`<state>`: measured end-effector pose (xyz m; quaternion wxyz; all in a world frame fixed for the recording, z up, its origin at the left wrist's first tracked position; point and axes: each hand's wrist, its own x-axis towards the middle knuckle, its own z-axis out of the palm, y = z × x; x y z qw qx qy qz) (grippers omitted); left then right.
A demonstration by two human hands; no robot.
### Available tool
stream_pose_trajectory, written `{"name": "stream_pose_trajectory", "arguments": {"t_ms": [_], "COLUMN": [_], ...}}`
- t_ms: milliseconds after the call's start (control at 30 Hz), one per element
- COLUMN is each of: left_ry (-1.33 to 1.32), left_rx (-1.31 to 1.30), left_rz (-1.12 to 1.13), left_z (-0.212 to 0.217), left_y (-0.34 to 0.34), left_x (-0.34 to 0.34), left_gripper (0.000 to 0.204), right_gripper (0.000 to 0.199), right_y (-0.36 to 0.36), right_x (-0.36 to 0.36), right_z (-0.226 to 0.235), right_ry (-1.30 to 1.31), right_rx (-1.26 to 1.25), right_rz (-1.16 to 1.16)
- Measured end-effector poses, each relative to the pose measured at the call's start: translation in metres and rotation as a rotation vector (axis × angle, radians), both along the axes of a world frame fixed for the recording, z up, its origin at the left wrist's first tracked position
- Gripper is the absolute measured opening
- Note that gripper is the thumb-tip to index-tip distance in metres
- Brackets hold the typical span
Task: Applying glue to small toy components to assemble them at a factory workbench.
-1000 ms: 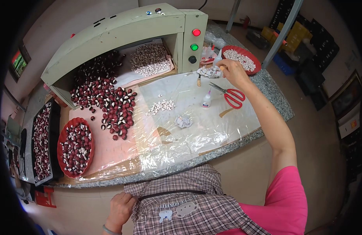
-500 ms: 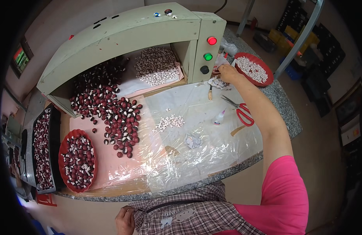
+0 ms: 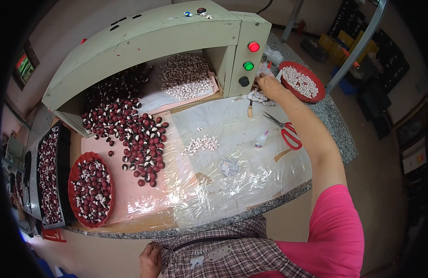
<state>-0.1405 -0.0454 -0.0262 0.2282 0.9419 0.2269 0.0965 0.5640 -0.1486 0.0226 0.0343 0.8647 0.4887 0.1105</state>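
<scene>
My right hand [image 3: 271, 88] reaches far forward to the right end of the cabinet. Its bent fingers are closed among a crumpled patterned cloth [image 3: 258, 97] and a pinkish bundle; what they grip is hidden. Below my hand lies a tool with a wooden handle [image 3: 250, 111]. Red-handled scissors [image 3: 290, 135] rest half open beneath my forearm, with a small white bottle [image 3: 261, 139] left of them. My left hand [image 3: 150, 260] stays low at the edge of my checked apron [image 3: 214, 259], fingers curled; I cannot see whether anything is in them.
A pale green cabinet [image 3: 144, 44] with lit buttons spans the back. Dark red and white balls [image 3: 146, 148] spill from it. Small white pieces [image 3: 201, 145] lie mid-table. Red bowls stand left [image 3: 111, 204] and far right [image 3: 319, 92]; a black tray [image 3: 65, 185] is leftmost.
The view has shifted slightly. My right hand is still at the cloth, its fingers turned a little further into the bundle. My left hand remains low by the apron.
</scene>
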Motion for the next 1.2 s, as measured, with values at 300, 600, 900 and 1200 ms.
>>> {"name": "stream_pose_trajectory", "arguments": {"t_ms": [300,600,900,1200], "left_ry": [-0.108,-0.453,-0.230,-0.366], "left_rx": [0.039,0.143,-0.930,-1.382], "left_rz": [-0.030,-0.195,-0.418,-0.236], "left_z": [0.038,0.085,0.082,0.056], "left_y": [-0.003,0.009,-0.044,-0.031], "left_x": [0.015,0.085,0.190,0.160], "left_gripper": [0.023,0.027,0.061,0.030], "right_gripper": [0.023,0.024,0.030,0.055], "right_y": [-0.029,-0.084,-0.080,-0.091], "right_x": [-0.052,-0.227,-0.378,-0.286], "right_z": [0.038,0.120,0.058,0.013], "right_ry": [0.144,0.826,0.990,0.516], "right_rx": [0.433,0.823,0.661,1.011], "right_rz": [0.158,0.238,0.497,-0.124]}}
